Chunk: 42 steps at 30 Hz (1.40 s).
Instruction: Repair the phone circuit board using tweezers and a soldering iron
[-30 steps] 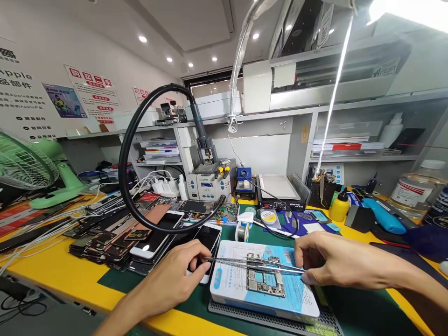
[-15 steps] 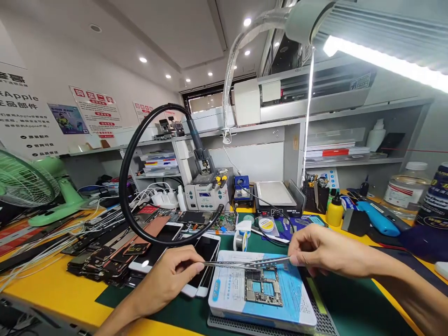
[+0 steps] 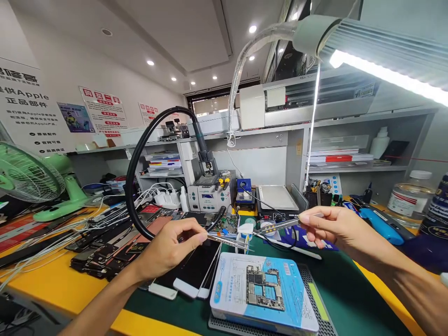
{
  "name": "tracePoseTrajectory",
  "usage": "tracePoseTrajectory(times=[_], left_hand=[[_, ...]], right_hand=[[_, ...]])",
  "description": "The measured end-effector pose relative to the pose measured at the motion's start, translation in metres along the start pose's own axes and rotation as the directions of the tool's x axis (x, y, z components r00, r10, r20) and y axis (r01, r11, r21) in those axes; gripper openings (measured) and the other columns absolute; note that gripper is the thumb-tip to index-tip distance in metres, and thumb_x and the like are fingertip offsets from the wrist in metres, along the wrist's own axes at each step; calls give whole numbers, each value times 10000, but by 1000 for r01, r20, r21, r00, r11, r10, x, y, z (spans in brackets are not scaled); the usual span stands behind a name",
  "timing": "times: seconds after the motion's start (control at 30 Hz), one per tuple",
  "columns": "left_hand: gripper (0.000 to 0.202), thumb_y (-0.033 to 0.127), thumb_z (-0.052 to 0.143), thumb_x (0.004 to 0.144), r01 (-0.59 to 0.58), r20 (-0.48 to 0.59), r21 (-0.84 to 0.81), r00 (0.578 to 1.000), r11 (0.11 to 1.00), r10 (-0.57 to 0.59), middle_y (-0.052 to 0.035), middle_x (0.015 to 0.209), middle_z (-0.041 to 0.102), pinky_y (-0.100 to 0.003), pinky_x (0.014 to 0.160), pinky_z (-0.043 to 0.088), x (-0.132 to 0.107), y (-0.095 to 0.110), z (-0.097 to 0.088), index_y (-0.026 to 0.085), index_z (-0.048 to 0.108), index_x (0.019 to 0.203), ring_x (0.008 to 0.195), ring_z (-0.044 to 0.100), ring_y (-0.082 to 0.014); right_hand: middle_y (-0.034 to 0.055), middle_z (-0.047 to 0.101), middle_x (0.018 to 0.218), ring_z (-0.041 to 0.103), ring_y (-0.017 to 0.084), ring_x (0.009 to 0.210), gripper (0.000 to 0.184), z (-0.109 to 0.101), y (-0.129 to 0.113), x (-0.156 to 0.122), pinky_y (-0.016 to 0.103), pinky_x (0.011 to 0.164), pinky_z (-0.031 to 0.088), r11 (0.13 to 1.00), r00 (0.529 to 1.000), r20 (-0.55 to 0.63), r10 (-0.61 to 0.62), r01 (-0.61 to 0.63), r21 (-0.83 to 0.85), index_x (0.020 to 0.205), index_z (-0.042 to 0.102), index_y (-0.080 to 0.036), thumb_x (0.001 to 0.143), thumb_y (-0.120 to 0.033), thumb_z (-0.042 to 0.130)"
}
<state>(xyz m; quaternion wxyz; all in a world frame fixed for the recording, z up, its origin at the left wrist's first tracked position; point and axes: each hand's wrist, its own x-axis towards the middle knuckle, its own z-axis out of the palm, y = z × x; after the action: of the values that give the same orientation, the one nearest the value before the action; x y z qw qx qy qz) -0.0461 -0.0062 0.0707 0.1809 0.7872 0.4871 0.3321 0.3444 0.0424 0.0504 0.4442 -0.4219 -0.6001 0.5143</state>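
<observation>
Fingers (image 3: 198, 241) of the left hand (image 3: 168, 248): thumb and index pinched together on the back end of one pair of tweezers (image 3: 226, 240), tips pointing right, prongs slightly splayed at the end. Right hand (image 3: 334, 228): thumb and forefinger closed on a second pair (image 3: 280, 227), tips pointing left, lower fingers curled underneath. Both tools are up in the air beyond the box's far edge; I can't tell whether either set of tips has anything in it. Circuit board (image 3: 257, 279) lies flat on the blue-and-white box (image 3: 226, 303), roughly central, neither hand on it. Box sits on a grey perforated tray (image 3: 241, 326), which is on the green mat (image 3: 371, 289). From my view, phones (image 3: 201, 261) with dark screens lie just left of the box, partly behind the left hand. Solder spool (image 3: 241, 246) stands near the box's far side, half hidden by the tools. Further back I have the hot-air station (image 3: 206, 198), its black hose (image 3: 131, 177) looping over to the left, and a flat heating plate (image 3: 278, 198) right of it. Lamp (image 3: 371, 51) overhead is lit.
</observation>
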Motion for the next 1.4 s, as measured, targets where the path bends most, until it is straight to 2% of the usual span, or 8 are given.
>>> tracePoseTrajectory(times=[0.17, 0.33, 0.57, 0.8, 1.0, 1.13, 1.27, 1.4], left_hand=[[308, 410, 607, 961, -28, -11, -6, 1000, 1000, 28, -41, 843, 726, -259, 714, 463, 15, 10, 5, 152, 750, 870, 785, 625, -166], [305, 394, 588, 965, -69, -31, -6, 997, 998, 69, -38, 835, 702, -266, 712, 459, 22, 18, 9, 146, 728, 856, 775, 604, -160], [316, 398, 600, 964, -98, -18, -4, 995, 995, 98, -21, 779, 646, -258, 635, 416, 28, 22, 13, 142, 715, 820, 697, 533, -136], [319, 408, 583, 965, -82, -8, -15, 997, 997, 82, -14, 785, 624, -257, 644, 408, 29, 18, 16, 145, 694, 823, 707, 529, -135], [274, 385, 617, 961, -61, 78, 10, 995, 998, 60, -5, 792, 648, -244, 652, 411, 26, 13, 23, 159, 694, 826, 717, 536, -132], [244, 365, 627, 948, -32, 120, 30, 992, 999, 29, 2, 774, 625, -243, 608, 387, 21, 7, 32, 160, 681, 827, 677, 505, -126], [206, 329, 636, 922, -11, 148, 47, 989, 999, 4, 0, 754, 614, -248, 614, 396, 17, 4, 40, 153, 689, 829, 665, 518, -131], [169, 285, 643, 892, -28, 143, 34, 989, 999, 23, -4, 735, 601, -256, 618, 390, 20, 2, 43, 142, 696, 819, 659, 513, -135]], right_hand=[[59, 697, 674, 598, 188, 607, 472, 0, 0, 0, 322, 589, 504, 996, 994, -71, -82, 79, -43, 791, 774, -169, 743, -623, 890], [47, 693, 669, 621, 204, 619, 457, 2, -3, -3, 342, 630, 523, 963, 974, -98, -202, 180, -199, 738, 762, -203, 807, -651, 824], [56, 721, 672, 649, 224, 629, 526, -2, -13, -11, 377, 687, 539, 896, 970, -38, -241, 208, -392, 682, 745, -226, 856, -722, 725], [46, 726, 745, 625, 195, 662, 412, -6, -8, -12, 321, 675, 512, 930, 978, 11, -207, 201, -308, 784, 771, -216, 874, -617, 781], [26, 695, 746, 589, 174, 622, 416, 10, -6, -14, 308, 622, 504, 945, 991, 68, -119, 134, -297, 765, 746, -202, 809, -606, 836], [7, 674, 731, 624, 190, 664, 359, 21, 8, -10, 292, 608, 481, 910, 990, 143, 0, 59, -409, 913, 772, -202, 867, -557, 787], [39, 708, 751, 677, 221, 697, 342, 26, 17, -8, 293, 598, 490, 834, 982, 163, 100, 7, -552, 925, 762, -180, 919, -519, 711], [21, 673, 676, 677, 208, 645, 353, 30, 18, -8, 266, 534, 484, 849, 985, 130, 110, -26, -527, 902, 705, -178, 940, -529, 684]])
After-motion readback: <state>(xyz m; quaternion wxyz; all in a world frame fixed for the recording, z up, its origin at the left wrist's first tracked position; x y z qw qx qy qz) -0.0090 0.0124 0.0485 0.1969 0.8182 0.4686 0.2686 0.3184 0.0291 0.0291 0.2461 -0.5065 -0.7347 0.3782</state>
